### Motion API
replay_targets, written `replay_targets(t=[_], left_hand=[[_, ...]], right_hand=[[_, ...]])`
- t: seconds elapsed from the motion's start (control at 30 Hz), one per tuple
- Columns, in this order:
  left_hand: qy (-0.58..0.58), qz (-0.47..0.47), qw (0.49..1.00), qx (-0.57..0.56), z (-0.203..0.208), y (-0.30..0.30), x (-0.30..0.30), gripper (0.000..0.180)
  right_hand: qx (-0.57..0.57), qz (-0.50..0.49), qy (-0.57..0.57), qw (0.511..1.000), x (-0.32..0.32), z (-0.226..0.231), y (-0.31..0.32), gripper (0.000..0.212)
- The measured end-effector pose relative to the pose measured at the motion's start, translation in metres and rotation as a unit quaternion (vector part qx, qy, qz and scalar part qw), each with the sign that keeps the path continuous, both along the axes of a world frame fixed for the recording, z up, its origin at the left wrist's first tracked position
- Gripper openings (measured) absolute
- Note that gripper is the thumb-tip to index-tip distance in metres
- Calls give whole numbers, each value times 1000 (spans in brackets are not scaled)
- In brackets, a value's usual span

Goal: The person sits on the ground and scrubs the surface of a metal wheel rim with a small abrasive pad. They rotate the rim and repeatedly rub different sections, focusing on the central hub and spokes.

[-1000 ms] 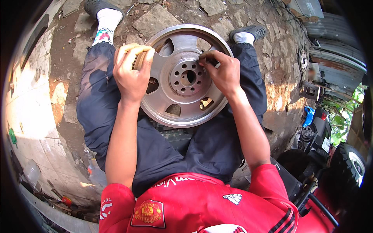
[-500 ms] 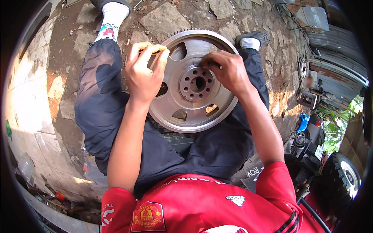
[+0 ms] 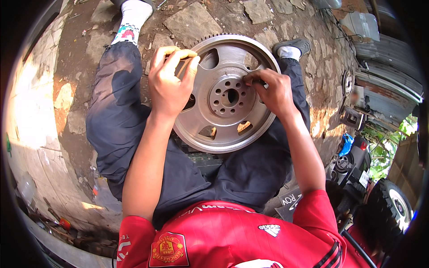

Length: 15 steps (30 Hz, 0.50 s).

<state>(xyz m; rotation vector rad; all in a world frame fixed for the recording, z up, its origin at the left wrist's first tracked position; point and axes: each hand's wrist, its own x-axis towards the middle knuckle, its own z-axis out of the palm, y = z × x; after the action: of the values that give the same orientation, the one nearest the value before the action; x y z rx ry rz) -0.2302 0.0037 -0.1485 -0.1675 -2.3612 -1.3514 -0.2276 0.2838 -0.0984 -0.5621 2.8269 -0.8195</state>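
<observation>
A grey metal flywheel (image 3: 228, 129) with a toothed rim, several windows and a ring of bolt holes round its hub lies face up between my legs. My left hand (image 3: 172, 87) is above its upper left edge, thumb and forefinger pinched together; anything between them is too small to make out. My right hand (image 3: 273, 91) reaches over the right side of the disc. Its fingers are curled together, with their tips at the upper right of the hub (image 3: 230, 96). Whatever they grip is hidden in shadow.
Stony ground (image 3: 192, 22) surrounds my feet. A tyre on a white wheel (image 3: 399, 203) stands at the right, near a blue plastic bag (image 3: 346, 144). Corrugated metal sheets (image 3: 389, 85) lie at the far right, and loose tools and parts (image 3: 62, 223) at the lower left.
My right hand has moved a little right and down over the flywheel, around the hub's edge. My left hand keeps nearly the same pinched pose.
</observation>
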Motion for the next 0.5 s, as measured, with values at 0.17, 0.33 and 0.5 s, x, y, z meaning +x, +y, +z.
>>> replay_targets(t=[0.17, 0.33, 0.5], left_hand=[[0, 6, 1000, -3, 1, 2, 1, 12], [1, 3, 1000, -13, 3, 2, 1, 13], [2, 2, 1000, 10, -2, 2, 1, 15]], right_hand=[[-2, -12, 19, 1000, 3, -4, -9, 27], [0, 25, 34, 999, 0, -7, -18, 30], [13, 33, 59, 998, 10, -8, -1, 31]])
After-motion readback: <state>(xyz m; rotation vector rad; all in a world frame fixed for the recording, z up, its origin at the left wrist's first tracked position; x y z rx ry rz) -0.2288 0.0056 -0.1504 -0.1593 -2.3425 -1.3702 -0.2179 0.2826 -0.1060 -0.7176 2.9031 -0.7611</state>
